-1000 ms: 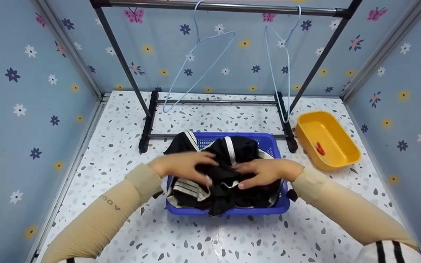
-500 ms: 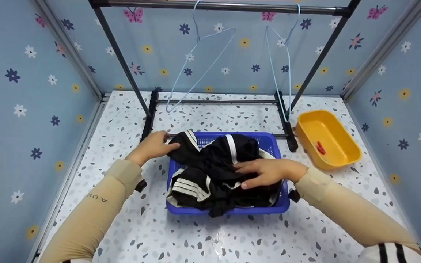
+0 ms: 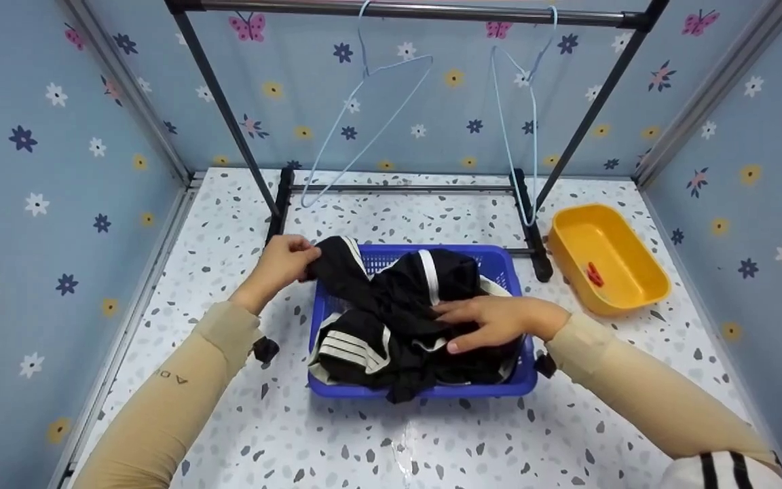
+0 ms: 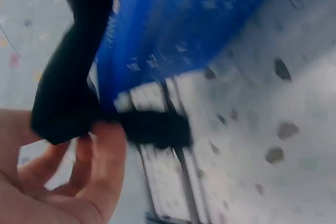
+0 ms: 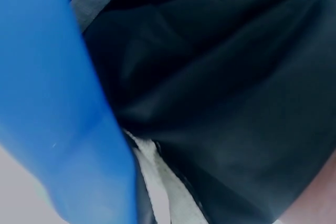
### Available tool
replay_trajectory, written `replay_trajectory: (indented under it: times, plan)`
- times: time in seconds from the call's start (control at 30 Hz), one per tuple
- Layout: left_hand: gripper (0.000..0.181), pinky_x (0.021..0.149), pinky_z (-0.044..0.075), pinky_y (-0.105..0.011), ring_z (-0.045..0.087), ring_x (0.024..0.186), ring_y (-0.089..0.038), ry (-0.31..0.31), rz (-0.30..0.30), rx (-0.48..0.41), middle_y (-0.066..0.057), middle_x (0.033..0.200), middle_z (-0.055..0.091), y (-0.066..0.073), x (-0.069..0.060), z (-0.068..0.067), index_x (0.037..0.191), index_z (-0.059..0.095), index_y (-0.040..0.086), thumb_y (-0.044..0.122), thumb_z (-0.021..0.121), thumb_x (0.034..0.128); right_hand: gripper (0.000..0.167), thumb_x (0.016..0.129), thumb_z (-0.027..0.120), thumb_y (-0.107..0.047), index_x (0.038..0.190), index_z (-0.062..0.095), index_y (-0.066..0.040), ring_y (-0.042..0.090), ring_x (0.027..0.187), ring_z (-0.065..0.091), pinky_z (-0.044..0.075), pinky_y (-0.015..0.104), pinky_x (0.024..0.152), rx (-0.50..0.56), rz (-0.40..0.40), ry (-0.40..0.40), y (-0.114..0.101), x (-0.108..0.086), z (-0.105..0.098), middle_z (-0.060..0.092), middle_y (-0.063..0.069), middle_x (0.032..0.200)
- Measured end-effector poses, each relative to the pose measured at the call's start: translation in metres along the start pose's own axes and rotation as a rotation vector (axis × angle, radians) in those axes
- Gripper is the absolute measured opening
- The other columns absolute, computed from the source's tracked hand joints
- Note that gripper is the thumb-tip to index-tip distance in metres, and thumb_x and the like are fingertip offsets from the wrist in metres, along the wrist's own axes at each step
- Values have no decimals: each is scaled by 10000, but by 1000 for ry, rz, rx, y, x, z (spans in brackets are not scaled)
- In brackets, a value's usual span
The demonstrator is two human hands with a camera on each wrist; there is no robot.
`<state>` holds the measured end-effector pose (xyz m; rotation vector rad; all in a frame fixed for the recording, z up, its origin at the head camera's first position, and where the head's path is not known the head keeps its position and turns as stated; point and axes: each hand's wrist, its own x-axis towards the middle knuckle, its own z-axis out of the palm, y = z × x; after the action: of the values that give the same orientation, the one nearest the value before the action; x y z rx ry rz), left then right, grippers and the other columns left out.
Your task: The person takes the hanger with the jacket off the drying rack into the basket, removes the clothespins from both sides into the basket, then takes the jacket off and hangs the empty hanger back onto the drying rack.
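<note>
Black clothes with white stripes (image 3: 452,272) lie heaped in a blue perforated basket (image 3: 425,392) on the floor. At the basket's far left corner my left hand (image 3: 281,263) pinches the end of a black garment (image 3: 342,275), between thumb and fingers. The left wrist view shows the black cloth (image 4: 68,77) folded over those fingers, outside the basket wall. My right hand (image 3: 493,320) rests on the heap with its fingers spread and fairly straight. In the right wrist view, black cloth (image 5: 226,87) fills most of the picture and only a sliver of the hand shows.
Behind the basket stands a dark metal clothes rack (image 3: 418,9) with two light-blue wire hangers (image 3: 396,122) (image 3: 533,136) on its bar. A yellow tub (image 3: 625,261) holding small red items (image 3: 594,274) is at the right. Flowered walls (image 3: 45,272) enclose the speckled floor.
My left hand has moved from the heap's middle out to the far left corner and taken hold of the garment's end, lifting it slightly. My right hand has barely moved.
</note>
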<state>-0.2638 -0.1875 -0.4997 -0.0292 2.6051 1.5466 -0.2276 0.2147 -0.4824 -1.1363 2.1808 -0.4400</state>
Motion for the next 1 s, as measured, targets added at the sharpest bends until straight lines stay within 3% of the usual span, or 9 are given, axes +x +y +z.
replay_trajectory:
  times: [0.1, 0.2, 0.27, 0.37, 0.53, 0.63, 0.7, 0.87, 1.0]
  plan:
    - [177, 874, 566, -313, 744, 960, -221, 74, 128, 20, -147, 1045, 761, 16, -11, 8, 992, 715, -23, 132, 649, 1046, 672, 1062, 644, -467, 1587, 549, -57, 444, 1590, 389, 302, 621, 1302, 5, 3, -5, 1, 0, 1, 377, 148, 1751]
    - [163, 995, 553, -431, 720, 1115, -326, 34, 235, 15, -200, 1159, 743, 36, -27, 19, 1064, 690, -4, 140, 614, 1073, 667, 1058, 655, -457, 1587, 551, -64, 440, 1594, 384, 297, 619, 1304, 14, 5, -4, 2, 0, 2, 376, 143, 1752]
    - [158, 930, 577, -454, 704, 1041, -334, -54, 298, 7, -198, 1182, 732, 46, -37, 27, 1094, 667, 19, 155, 588, 1093, 661, 1055, 666, -448, 1583, 557, -65, 438, 1589, 394, 306, 621, 1299, 22, 0, 1, 2, -1, 2, 387, 145, 1747]
    - [152, 997, 577, -488, 699, 1141, -332, -202, 395, 61, -175, 1332, 726, 58, -50, 40, 1066, 660, 82, 195, 572, 1117, 648, 1050, 683, -429, 1573, 570, -64, 431, 1583, 407, 321, 615, 1293, 28, -11, 10, 3, -2, 2, 406, 156, 1736]
    - [238, 1284, 370, -556, 497, 1536, -380, -529, 552, 345, -102, 1646, 546, 62, -60, 57, 1218, 706, 149, 330, 580, 1130, 680, 1044, 677, -458, 1590, 551, -74, 428, 1593, 391, 309, 614, 1300, 17, -8, 10, 5, 0, 4, 391, 166, 1740]
    - [525, 1325, 283, -561, 351, 1624, -380, -708, 555, 515, -21, 1741, 416, 59, -63, 60, 1518, 616, 200, 488, 642, 1079, 670, 1049, 654, -491, 1592, 558, -110, 432, 1594, 389, 312, 632, 1293, 9, -32, 10, 4, -1, 2, 389, 165, 1741]
    - [709, 1340, 230, -577, 245, 1661, -395, -775, 524, 595, 28, 1775, 341, 57, -65, 61, 1625, 520, 245, 557, 708, 1017, 624, 1063, 641, -480, 1578, 581, -134, 431, 1583, 412, 331, 636, 1282, 22, -82, 22, 4, -3, -2, 412, 167, 1729]
    - [839, 1342, 212, -590, 182, 1671, -421, -808, 493, 694, 64, 1796, 278, 55, -67, 64, 1656, 478, 273, 501, 819, 924, 497, 1063, 689, -331, 1525, 644, -155, 406, 1556, 463, 362, 628, 1264, 87, -182, 132, 11, -22, -20, 488, 153, 1685]
    - [907, 1345, 203, -589, 160, 1676, -419, -814, 481, 731, 54, 1803, 260, 55, -66, 66, 1667, 459, 270, 408, 883, 876, 537, 971, 822, -246, 1479, 685, -137, 416, 1542, 476, 367, 636, 1254, 119, -157, 193, 21, -40, -29, 532, 146, 1654]
